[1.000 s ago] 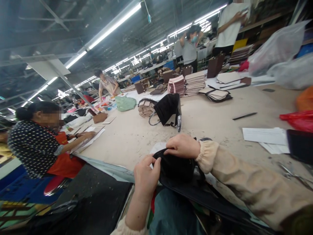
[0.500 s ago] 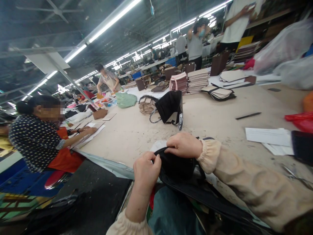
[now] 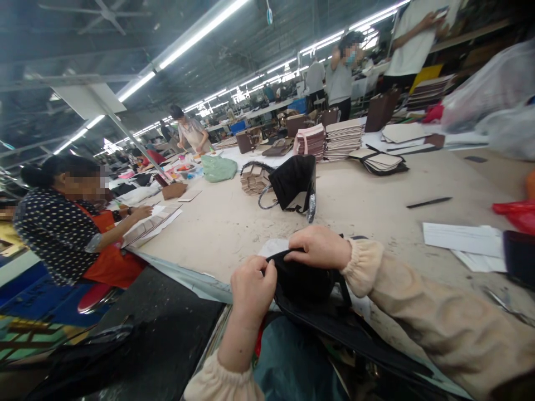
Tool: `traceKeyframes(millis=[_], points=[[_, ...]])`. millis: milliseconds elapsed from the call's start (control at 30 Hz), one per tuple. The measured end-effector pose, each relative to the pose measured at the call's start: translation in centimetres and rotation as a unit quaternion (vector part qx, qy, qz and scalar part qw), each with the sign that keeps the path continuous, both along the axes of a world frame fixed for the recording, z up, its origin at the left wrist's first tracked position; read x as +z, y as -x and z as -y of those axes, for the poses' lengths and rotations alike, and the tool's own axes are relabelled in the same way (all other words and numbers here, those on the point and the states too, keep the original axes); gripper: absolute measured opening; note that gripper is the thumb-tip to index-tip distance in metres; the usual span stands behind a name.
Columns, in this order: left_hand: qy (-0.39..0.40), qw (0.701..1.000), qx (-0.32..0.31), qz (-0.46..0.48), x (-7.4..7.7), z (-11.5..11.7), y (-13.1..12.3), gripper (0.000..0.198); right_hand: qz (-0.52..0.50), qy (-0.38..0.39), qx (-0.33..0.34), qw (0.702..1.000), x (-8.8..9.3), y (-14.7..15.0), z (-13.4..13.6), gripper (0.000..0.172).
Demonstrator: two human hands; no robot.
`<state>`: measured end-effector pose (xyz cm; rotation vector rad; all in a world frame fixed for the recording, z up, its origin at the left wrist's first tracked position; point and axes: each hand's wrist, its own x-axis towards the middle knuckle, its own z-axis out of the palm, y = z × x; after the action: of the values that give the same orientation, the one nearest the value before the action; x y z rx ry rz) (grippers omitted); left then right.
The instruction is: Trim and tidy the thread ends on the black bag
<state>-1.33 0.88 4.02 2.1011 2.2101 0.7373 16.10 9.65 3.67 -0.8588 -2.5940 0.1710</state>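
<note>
The step in hand appears to be working along the rim of a black fabric piece [image 3: 307, 281], which both hands pinch at once. The left hand [image 3: 253, 284] has the rim's left end between thumb and curled fingers; the right hand [image 3: 320, 248] grips it just beside, fingers bent over the top (what they do on the far side is hidden). The next move seems to call for firm, even pinches so that the rim neither slips nor folds. The piece hangs below and between the hands, trailing under the right sleeve [image 3: 422, 301]; a black bag [image 3: 292, 184] sits beyond both, untouched.
</note>
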Motion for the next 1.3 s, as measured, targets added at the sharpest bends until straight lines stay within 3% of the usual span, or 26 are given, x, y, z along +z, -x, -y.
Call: traceKeyframes(millis=[333, 533, 833, 1100, 1200, 1300], points=[[0.000, 1.000, 0.013, -0.007, 0.1, 0.1, -0.1, 0.029, -0.031, 0.056, 0.061, 0.996, 0.0, -0.4, -0.3, 0.037], [-0.003, 1.000, 0.007, -0.004, -0.2, 0.2, 0.0, 0.029, -0.027, 0.030, 0.050, 0.998, 0.1, 0.4, 0.2, 0.041], [-0.006, 1.000, 0.022, -0.003, -0.4, 0.1, 0.0, 0.028, -0.027, 0.016, 0.058, 0.998, -0.1, 1.3, 0.2, 0.028], [-0.013, 1.000, 0.004, 0.008, -0.5, 0.3, 0.1, 0.027, 0.004, -0.054, 0.034, 0.998, -0.1, 1.7, 1.0, 0.035], [-0.016, 1.000, 0.003, 0.007, -0.6, 0.3, 0.1, 0.027, 0.019, -0.028, 0.035, 0.999, 0.3, 1.6, 0.8, 0.039], [-0.018, 1.000, 0.006, 0.010, -0.6, 0.3, 0.2, 0.026, 0.020, 0.044, 0.071, 0.996, 1.0, 0.4, 0.2, 0.039]])
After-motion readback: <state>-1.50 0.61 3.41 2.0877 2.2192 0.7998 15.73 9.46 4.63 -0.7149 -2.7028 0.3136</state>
